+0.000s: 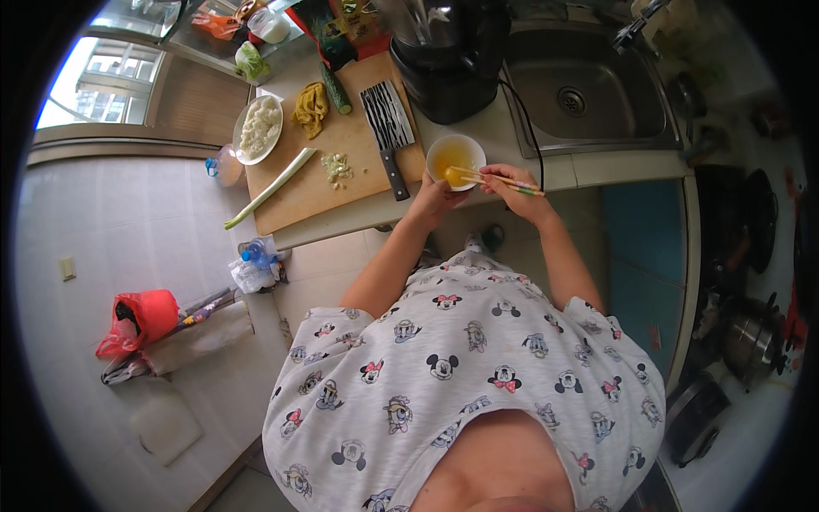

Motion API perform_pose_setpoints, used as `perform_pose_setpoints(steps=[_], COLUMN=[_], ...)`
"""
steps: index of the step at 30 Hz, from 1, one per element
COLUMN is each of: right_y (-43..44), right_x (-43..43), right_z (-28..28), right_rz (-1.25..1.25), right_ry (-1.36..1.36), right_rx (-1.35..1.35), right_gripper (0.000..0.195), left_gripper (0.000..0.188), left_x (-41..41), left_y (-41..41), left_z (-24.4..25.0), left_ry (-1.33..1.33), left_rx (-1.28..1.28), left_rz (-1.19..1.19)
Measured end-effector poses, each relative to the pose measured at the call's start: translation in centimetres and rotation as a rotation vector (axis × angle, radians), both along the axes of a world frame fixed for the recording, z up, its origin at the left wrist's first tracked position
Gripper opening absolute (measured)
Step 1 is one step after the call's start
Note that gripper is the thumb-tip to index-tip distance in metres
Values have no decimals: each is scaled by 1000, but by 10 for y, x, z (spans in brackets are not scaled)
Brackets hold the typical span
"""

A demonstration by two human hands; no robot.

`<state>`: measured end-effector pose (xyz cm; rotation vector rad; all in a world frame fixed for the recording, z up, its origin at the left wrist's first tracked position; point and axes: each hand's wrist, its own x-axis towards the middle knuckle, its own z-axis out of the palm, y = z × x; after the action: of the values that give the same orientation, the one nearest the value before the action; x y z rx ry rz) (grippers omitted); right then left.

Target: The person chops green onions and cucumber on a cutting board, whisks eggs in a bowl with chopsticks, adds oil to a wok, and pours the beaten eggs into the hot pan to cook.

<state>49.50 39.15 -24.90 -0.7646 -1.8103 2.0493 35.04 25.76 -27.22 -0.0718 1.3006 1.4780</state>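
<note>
My left hand (433,200) grips a small white bowl (478,152) by its left side, at the front edge of the counter. Inside the bowl lies raw egg (452,157) with a round yolk (453,177). A pair of chopsticks (505,182) is held in my right hand (515,190), their tips down in the egg near the yolk. Left of the bowl, a cleaver (389,121) with a black handle and a striped blade rests on the wooden cutting board (307,200). Chopped scallion (335,168) and a long scallion stalk (272,187) lie on that board too.
A plate of white rice (259,130), a yellow cloth (311,109) and a cucumber (336,89) are at the board's far side. Behind the bowl stands a black blender (445,80), its cord (536,131) running beside the steel sink (595,83). Pots (754,342) sit far right.
</note>
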Motion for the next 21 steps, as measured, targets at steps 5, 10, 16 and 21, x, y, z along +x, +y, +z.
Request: perform_pose_setpoints(steps=[5, 10, 16, 21], right_y=[-6, -17, -25, -39], right_x=[4, 11, 13, 14], right_z=[-14, -7, -21, -26], right_rz=[-131, -249, -294, -373], right_ry=[7, 35, 70, 111], right_rx=[157, 311, 146, 89], right_gripper=[19, 20, 19, 20], left_gripper=[56, 56, 62, 60], left_x=[-6, -14, -28, -29], left_y=[4, -6, -15, -19], left_z=[-4, -1, -9, -4], left_ry=[-51, -69, -122, -125], left_rx=[-12, 41, 138, 110], left_rz=[-29, -151, -262, -300])
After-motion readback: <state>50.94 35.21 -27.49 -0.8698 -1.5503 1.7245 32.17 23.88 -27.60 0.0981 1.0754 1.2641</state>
